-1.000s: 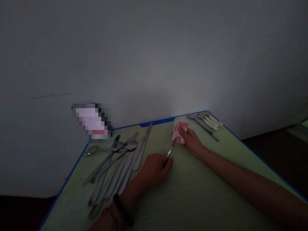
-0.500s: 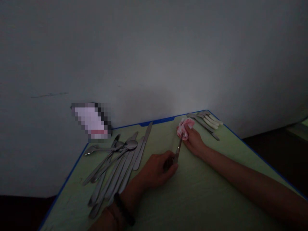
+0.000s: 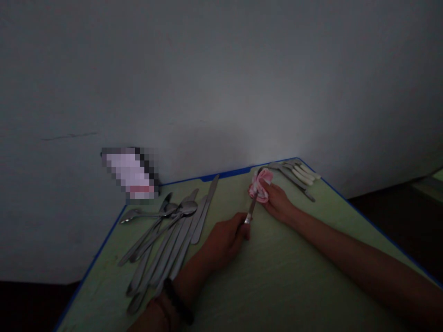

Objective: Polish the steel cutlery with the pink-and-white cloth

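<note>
My left hand point(image 3: 226, 240), with a dark band at its wrist, is closed round the lower end of a slim metal piece of cutlery point(image 3: 251, 210). The pink and white cloth point(image 3: 262, 186) is folded around the cutlery's upper part, so I cannot tell whether it is a spoon or a knife. My right hand point(image 3: 277, 200) pinches that cloth from the right side. To the left of my left hand lies a loose pile of table knives point(image 3: 178, 246) and spoons point(image 3: 188, 208), handles mostly toward me.
At the far right corner of the green, blue-edged table point(image 3: 297, 281) lies a small group of cutlery point(image 3: 294, 177), some with white handles point(image 3: 303, 174). A phone-like object, blurred out point(image 3: 129, 173), leans against the grey wall point(image 3: 221, 83) at the back left.
The cloth and my right fingers have shifted slightly left along the cutlery. A dark metal end now shows above the cloth. My left hand has moved a little left and turned.
</note>
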`<state>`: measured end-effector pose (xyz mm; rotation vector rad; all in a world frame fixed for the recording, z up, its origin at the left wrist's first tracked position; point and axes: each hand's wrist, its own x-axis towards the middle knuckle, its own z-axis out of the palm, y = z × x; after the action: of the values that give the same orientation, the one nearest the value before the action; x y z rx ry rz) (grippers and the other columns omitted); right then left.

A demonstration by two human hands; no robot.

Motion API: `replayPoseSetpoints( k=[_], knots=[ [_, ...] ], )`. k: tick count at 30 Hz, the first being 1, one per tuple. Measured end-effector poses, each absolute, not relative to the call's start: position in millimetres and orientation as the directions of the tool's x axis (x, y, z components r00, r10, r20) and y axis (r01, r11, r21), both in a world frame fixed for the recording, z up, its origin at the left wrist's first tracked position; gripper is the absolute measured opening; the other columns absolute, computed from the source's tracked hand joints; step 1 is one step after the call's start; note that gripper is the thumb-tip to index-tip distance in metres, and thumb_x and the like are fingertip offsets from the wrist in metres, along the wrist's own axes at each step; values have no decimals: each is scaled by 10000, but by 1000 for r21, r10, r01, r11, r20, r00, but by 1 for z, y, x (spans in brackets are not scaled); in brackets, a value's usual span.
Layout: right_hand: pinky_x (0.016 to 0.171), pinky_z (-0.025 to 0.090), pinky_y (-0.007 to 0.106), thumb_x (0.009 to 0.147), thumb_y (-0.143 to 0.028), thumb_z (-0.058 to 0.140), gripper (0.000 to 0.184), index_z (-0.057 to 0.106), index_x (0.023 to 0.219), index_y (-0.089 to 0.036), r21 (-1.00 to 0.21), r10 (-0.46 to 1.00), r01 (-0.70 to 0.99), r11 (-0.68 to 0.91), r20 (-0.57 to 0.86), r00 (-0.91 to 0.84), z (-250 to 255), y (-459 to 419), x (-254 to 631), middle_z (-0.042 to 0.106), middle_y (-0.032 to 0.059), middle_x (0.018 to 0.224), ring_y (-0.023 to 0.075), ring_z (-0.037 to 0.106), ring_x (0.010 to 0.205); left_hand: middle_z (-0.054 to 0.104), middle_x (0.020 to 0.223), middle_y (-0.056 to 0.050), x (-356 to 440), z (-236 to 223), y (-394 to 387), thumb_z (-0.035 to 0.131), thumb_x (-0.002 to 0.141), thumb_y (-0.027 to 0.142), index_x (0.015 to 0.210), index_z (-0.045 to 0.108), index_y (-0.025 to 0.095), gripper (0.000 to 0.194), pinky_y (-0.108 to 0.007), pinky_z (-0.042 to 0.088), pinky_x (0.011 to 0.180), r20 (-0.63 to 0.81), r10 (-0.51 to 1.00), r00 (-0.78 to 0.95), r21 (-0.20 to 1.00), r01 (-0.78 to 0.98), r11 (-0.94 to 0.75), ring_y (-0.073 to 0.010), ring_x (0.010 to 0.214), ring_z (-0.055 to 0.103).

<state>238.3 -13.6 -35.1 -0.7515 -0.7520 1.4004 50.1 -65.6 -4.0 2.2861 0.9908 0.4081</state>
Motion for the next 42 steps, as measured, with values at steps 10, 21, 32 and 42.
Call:
replayPoseSetpoints(
  k=[10,21,32,42],
  knots=[
    [762,486,307,755,-416,649,278,662,807,-143,-824,999,-564,-41,-25,-35,-31,-18,235,687,48,767,163,627,726,607,828,-4,52,-6,-64,409,868,188,1348,272,198,500,-238,399,615,118,758,642,699,488,-523,-124,638,548],
    [783,516,332,788,-261,583,76,632,768,-206,-637,997,-771,25,-39,65,-34,-9,236,680,9,836,161,607,790,586,706,9,48,-2,-65,480,761,108,761,605,165,137,-206,371,626,121,573,810,621,389,-681,-110,642,518],
    [774,517,367,702,-166,567,158,639,843,-167,-726,998,-686,-52,-56,-17,-31,-14,236,693,50,873,197,633,822,468,616,28,50,-7,-65,423,893,283,617,443,164,302,-212,310,560,115,606,787,510,477,-716,-93,574,453],
    [806,499,344,739,-296,651,182,658,863,-163,-802,999,-598,20,-6,42,-38,-13,235,696,45,847,168,637,783,555,710,18,50,-7,-67,495,840,241,768,546,180,107,-214,364,612,127,602,788,556,446,-701,-106,636,509]
  ],
)
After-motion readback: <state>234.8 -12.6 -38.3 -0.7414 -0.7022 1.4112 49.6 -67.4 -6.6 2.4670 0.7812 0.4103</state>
